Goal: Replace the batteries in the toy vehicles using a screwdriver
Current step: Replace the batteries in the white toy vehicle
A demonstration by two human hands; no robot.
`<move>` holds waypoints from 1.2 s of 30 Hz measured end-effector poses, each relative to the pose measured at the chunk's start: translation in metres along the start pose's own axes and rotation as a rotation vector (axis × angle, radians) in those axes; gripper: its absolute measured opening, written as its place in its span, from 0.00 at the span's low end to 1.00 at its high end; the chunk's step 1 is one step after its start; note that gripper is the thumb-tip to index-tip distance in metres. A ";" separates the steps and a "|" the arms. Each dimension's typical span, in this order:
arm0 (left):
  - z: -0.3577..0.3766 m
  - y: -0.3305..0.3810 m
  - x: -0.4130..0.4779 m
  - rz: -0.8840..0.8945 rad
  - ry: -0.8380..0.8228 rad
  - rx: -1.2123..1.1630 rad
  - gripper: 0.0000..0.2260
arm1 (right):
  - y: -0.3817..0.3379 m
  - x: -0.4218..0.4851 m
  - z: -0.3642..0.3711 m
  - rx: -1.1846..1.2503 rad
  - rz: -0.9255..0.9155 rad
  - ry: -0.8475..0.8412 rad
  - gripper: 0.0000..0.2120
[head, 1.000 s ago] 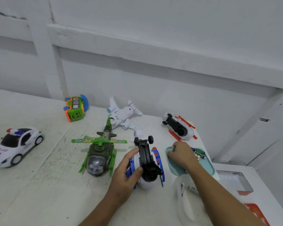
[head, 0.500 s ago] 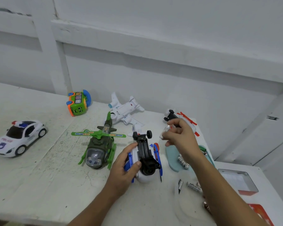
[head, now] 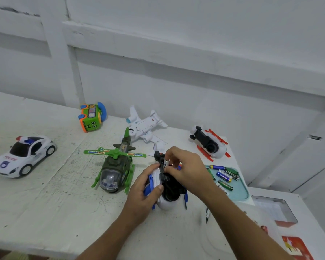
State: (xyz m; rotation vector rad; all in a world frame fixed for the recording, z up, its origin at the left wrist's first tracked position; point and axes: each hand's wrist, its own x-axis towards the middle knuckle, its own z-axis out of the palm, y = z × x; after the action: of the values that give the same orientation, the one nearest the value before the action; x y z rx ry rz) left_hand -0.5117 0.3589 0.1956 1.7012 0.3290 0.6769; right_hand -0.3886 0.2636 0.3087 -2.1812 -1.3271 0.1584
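Battery point(head: 165, 163) being seated in the upturned toy helicopter point(head: 166, 202), lower centre.
It is being pinched by the right hand point(head: 188, 169), the toy being gripped by the left hand point(head: 143, 197) (polarity should be checked first).

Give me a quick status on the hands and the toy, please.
Left hand grips overturned blue-and-white helicopter. Right hand pinches battery over its underside bay. Spare batteries lie on teal tray, nothing blocking.

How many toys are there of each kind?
Helicopters: 3, the green helicopter, the blue helicopter and the red helicopter
Cars: 1, the police car
Planes: 1, the white plane
Buses: 1, the green bus
Total: 6
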 end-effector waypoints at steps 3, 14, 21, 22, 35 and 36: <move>0.000 0.000 0.001 -0.004 0.008 -0.005 0.23 | 0.001 0.002 0.001 -0.002 -0.001 0.011 0.08; 0.001 -0.004 0.001 -0.016 -0.002 -0.010 0.23 | 0.004 0.002 0.000 -0.201 -0.001 -0.099 0.13; 0.001 -0.008 0.002 -0.016 0.008 -0.006 0.24 | 0.000 0.004 -0.007 -0.352 -0.025 -0.219 0.14; 0.001 -0.008 0.002 -0.015 0.007 -0.009 0.24 | 0.000 0.004 -0.007 -0.375 -0.030 -0.234 0.14; 0.001 -0.005 0.001 0.006 0.005 0.017 0.23 | 0.021 -0.009 -0.013 0.190 0.106 -0.188 0.13; 0.001 -0.005 0.001 0.008 0.011 0.023 0.23 | 0.026 -0.012 -0.016 0.346 0.159 -0.168 0.15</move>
State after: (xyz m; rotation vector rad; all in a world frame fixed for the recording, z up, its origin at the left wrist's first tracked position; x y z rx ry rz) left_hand -0.5099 0.3595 0.1908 1.7220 0.3390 0.6913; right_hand -0.3685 0.2380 0.3063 -2.0063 -1.1143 0.5989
